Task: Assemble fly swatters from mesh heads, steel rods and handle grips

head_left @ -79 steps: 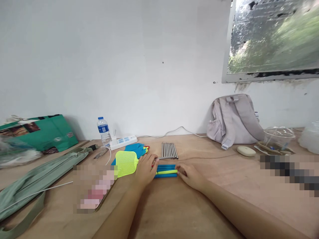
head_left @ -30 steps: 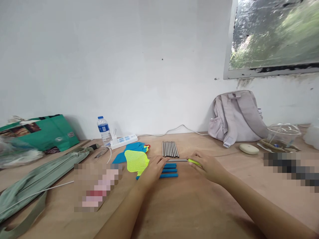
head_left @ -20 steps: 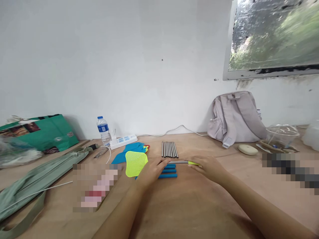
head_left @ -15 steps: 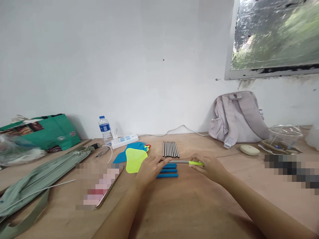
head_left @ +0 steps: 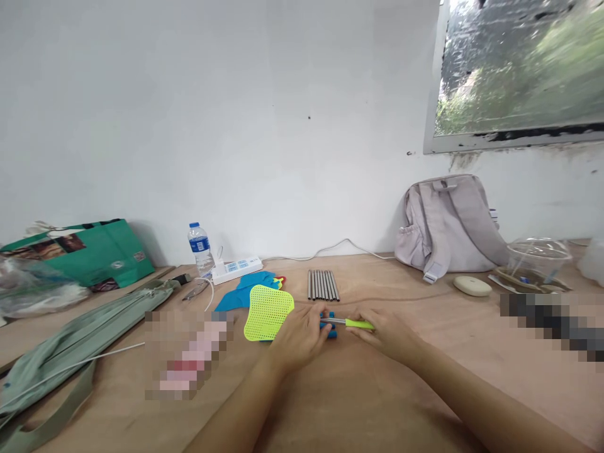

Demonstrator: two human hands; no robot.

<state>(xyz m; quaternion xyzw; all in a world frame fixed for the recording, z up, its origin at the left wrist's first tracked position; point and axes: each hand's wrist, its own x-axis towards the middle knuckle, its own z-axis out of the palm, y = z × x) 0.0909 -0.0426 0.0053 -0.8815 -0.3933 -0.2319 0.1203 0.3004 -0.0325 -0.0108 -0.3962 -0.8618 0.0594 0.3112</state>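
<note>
A yellow-green fly swatter head lies on the wooden table. My left hand grips the metal rod joined to it. My right hand holds the yellow-green handle sleeve at the rod's other end. Blue handle sleeves lie under my hands, mostly hidden. A row of bare metal rods lies just beyond. Blue swatter heads are stacked behind the yellow one.
A water bottle and a white power strip stand near the wall. A grey backpack leans at the back right, beside a clear bowl. A green bag and grey-green fabric case lie at the left.
My hands have drawn closer together and toward me. The rod's exposed length between them has shortened as the yellow-green sleeve slid along it. The swatter head has shifted right.
</note>
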